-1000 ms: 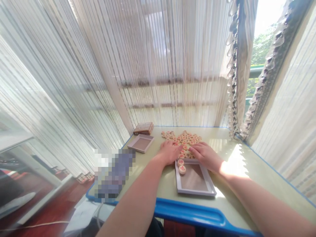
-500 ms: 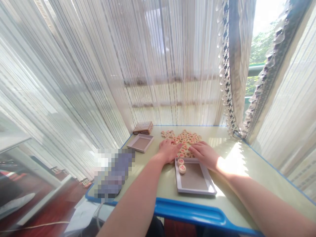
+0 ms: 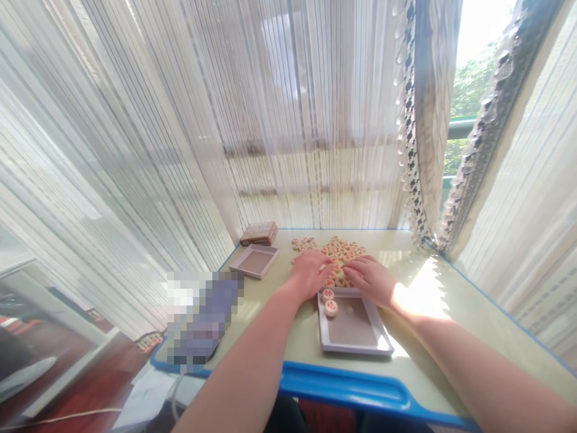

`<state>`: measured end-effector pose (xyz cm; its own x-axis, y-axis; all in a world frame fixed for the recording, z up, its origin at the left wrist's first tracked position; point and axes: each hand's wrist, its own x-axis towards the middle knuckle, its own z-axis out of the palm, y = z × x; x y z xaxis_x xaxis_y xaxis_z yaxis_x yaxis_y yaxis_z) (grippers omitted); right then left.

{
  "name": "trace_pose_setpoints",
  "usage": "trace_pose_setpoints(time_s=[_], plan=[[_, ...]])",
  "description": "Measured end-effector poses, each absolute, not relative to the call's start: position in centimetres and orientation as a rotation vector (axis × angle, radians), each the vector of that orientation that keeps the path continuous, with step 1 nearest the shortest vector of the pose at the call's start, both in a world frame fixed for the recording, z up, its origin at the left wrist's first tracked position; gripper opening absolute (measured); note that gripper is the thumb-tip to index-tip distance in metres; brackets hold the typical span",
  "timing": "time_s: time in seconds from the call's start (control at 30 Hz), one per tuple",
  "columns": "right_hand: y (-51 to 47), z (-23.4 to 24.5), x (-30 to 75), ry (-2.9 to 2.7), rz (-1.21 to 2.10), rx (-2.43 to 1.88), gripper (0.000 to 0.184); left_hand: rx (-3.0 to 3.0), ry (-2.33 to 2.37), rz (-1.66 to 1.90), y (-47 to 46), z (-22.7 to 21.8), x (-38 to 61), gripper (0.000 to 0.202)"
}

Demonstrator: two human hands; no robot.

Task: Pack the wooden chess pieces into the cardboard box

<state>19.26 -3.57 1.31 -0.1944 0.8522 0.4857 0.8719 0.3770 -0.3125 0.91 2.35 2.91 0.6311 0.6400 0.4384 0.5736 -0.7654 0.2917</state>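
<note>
Round Chinese chess pieces (image 3: 342,248) with red and dark characters lie in a spread heap on the table. My left hand (image 3: 310,273) rests over the left side of the heap, its fingers bent and apart, touching or just above the pieces; some are hidden under it. At the right side, my right hand (image 3: 369,278) lies low, thumb and fingers apart and pointing at the heap, with nothing seen gripped. Close in front of both hands is a shallow open box tray (image 3: 322,331). Two red-marked pieces (image 3: 331,308) sit at its far left corner, one resting on the rim area.
A second shallow tray (image 3: 232,268) stands to the left, with a brown box (image 3: 259,233) behind it. A blurred-out dark object (image 3: 210,319) lies at the table's left. The pale table (image 3: 469,337) has a blue edge (image 3: 342,385). Striped curtains (image 3: 293,120) hang behind.
My left hand has lifted slightly and its fingers are more bent over the pieces. My right hand has barely moved. The whole view has shifted a little.
</note>
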Motion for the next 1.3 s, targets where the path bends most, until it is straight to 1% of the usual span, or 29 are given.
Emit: trace_pose_setpoints(time_s=[0.07, 0.17, 0.2, 0.3, 0.33, 0.47, 0.53, 0.67, 0.77, 0.93, 1.0, 1.03, 1.17, 1.23, 1.3], plan=[[-3.4, 1.2, 19.3, -2.001, -0.051, -1.461, 0.027, 2.688, 0.933, 0.87, 2.0, 3.2, 1.0, 0.026], [-3.2, 1.0, 19.1, -1.97, -0.031, -1.41, 0.024, 2.555, 0.908, 0.921, 1.8, 3.5, 1.1, 0.02], [-3.2, 1.0, 19.0, -1.966, -0.022, -1.392, 0.023, 2.496, 0.926, 0.936, 1.8, 3.5, 1.1, 0.021], [-3.3, 1.2, 18.5, -1.932, 0.002, -1.359, 0.02, 2.335, 0.921, 0.929, 1.8, 3.4, 1.1, 0.036], [-3.3, 1.3, 18.3, -1.914, 0.015, -1.355, 0.02, 2.301, 0.89, 0.922, 1.9, 3.3, 1.1, 0.037], [-3.8, 2.1, 17.9, -1.801, 0.17, -1.393, 0.023, 2.242, 0.761, 1.003, 2.1, 2.8, 1.4, 0.02], [-4.0, 2.3, 17.7, -1.729, 0.282, -1.405, 0.027, 2.241, 0.722, 1.055, 2.1, 2.7, 1.6, 0.017], [-3.9, 2.1, 17.6, -1.673, 0.474, -1.336, 0.03, 2.335, 0.708, 1.099, 1.8, 2.6, 1.5, 0.018], [-3.5, 1.7, 17.6, -1.641, 0.531, -1.317, 0.029, 2.434, 0.739, 1.14, 1.4, 2.4, 1.6, 0.028], [-3.2, 1.4, 17.8, -1.603, 0.482, -1.302, 0.03, 2.447, 0.733, 1.223, 0.9, 2.0, 1.9, 0.048], [-3.5, 1.8, 17.9, -1.647, 0.408, -1.334, 0.028, 2.478, 0.777, 1.228, 0.9, 2.2, 1.8, 0.051], [-3.6, 2.0, 18.0, -1.699, 0.35, -1.358, 0.026, 2.502, 0.824, 1.208, 1.0, 2.3, 1.6, 0.049], [-4.4, 2.9, 18.3, -2.029, 0.062, -1.433, 0.013, 2.562, 1.066, 0.99, 1.4, 2.6, 0.7, 0.028], [-4.7, 3.2, 18.3, -2.162, -0.001, -1.454, 0.01, 2.543, 1.163, 0.895, 1.5, 2.6, 0.3, 0.024], [-4.9, 3.2, 18.3, -2.254, 0.004, -1.47, 0.01, 2.521, 1.217, 0.838, 1.6, 2.5, 0.0, 0.023]])
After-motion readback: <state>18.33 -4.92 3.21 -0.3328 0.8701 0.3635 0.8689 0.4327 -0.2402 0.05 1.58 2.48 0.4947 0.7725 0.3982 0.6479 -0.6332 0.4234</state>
